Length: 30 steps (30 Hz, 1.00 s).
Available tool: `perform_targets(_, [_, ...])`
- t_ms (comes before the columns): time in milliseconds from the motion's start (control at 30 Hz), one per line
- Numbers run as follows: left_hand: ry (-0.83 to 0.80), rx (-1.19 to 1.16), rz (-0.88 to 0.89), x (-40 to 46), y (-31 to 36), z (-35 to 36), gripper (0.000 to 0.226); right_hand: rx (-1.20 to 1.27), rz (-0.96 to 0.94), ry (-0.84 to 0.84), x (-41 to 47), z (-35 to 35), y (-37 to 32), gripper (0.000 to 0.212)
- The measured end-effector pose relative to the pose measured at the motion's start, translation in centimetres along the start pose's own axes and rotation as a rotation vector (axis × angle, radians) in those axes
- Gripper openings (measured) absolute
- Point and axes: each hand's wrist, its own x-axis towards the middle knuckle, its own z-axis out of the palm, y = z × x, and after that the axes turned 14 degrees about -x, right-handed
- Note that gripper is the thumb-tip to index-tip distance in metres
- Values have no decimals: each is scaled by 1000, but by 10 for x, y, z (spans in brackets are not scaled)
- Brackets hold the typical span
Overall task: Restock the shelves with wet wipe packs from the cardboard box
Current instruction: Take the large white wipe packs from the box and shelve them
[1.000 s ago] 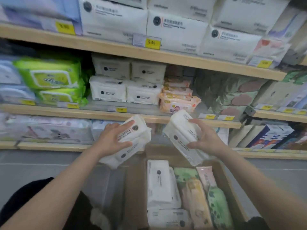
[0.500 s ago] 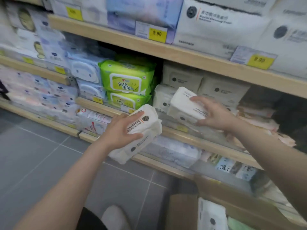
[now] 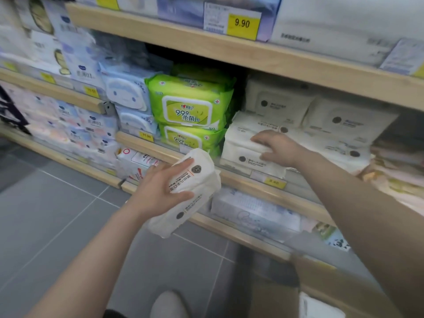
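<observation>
wet wipe packs, restocking partly done as judged from the shelf. the green wipe packs [image 3: 188, 111] serve as landmark throughout. just right of them, on the same shelf, white packs already stand in a stack, with more white packs [image 3: 344, 120] further right. the right hand [image 3: 278, 146] rests on the front white pack [image 3: 243, 143] of that stack, fingers curled over its top edge and gripping it; whether the pack is fully seated cannot be told, though it appears to lie on the shelf beside the landmark, almost touching it. the left hand [image 3: 164, 187] is below the landmark, in front of the shelf edge [image 3: 146, 146], fingers spread and wrapped over a bundle of white packs [image 3: 192, 191]; how many the bundle holds cannot be told. the bundle lies under the palm and juts out beyond the fingertips toward the shelf, tilted, clear of any shelf. the cardboard box [image 3: 321, 292] sits on the floor well below and right of the landmark, with at least one white pack [image 3: 319, 306] visible inside. remaining, by judgement: seat the right-hand pack, shelve the left-hand bundle, empty the box.
</observation>
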Motion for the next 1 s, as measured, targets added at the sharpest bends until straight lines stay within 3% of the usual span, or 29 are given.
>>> perform_targets(133, [-47,10,7,2,13,9,81,24,65,-6,-13,4,-10,61])
perform_targets(233, [-92,-30,15,2,24,16,81,108,31,45,-37,-7,-33,76])
perform_targets(400, [-263,-307,116,-1,60,31,91,539,-9,-138,-99,-24,-77,112])
perform_targets(500, [-392,-517,101,-8,86,48,95,810,115,-167,-123,-25,-73,94])
perform_targets(600, [-421,-614,61,-13,103,63,95,901,205,-107,-152,-31,-67,77])
perform_targets(800, [-145,-468,158,-11,115,80,93,827,465,218,-206,-40,-54,67])
perform_targets(900, [-134,-567,-16,-10,108,75,101,934,553,332,-229,-52,-39,61])
perform_targets(1000, [-265,-723,-127,-13,120,79,84,1153,517,314,-243,-53,-31,62])
